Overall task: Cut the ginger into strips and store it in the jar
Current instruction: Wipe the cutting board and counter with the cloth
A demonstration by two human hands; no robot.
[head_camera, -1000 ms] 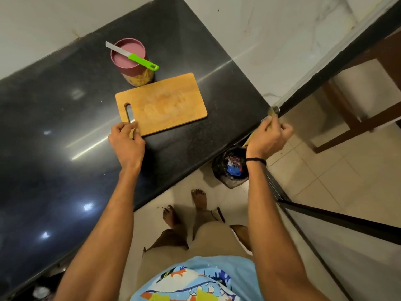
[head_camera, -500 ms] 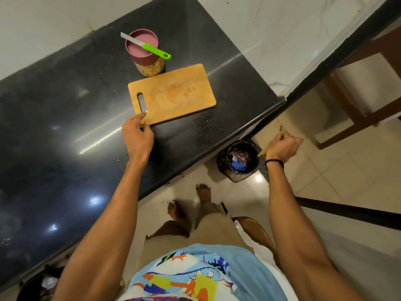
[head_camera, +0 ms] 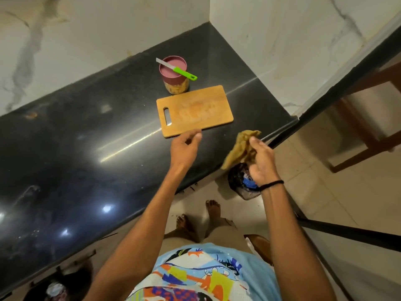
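A bare wooden cutting board (head_camera: 195, 110) lies on the black countertop (head_camera: 86, 148). Behind it stands a jar (head_camera: 174, 78) with a pink lid and yellowish strips inside. A green-handled knife (head_camera: 176, 69) lies across the lid. My left hand (head_camera: 185, 146) hovers just in front of the board's near edge, fingers loosely curled, holding nothing. My right hand (head_camera: 261, 161) grips a crumpled yellowish cloth (head_camera: 239, 147) above the counter's front right corner. No loose ginger shows on the board.
A small dark bin (head_camera: 242, 181) with rubbish stands on the tiled floor below my right hand. Marble walls close the counter at the back and right. A wooden chair frame (head_camera: 358, 127) stands at the right. My bare feet (head_camera: 199, 216) are by the counter's front.
My right hand rose from beside the bin to the counter's corner, the cloth now plainly in view. My left hand came off the board's handle corner and hovers near its front edge.
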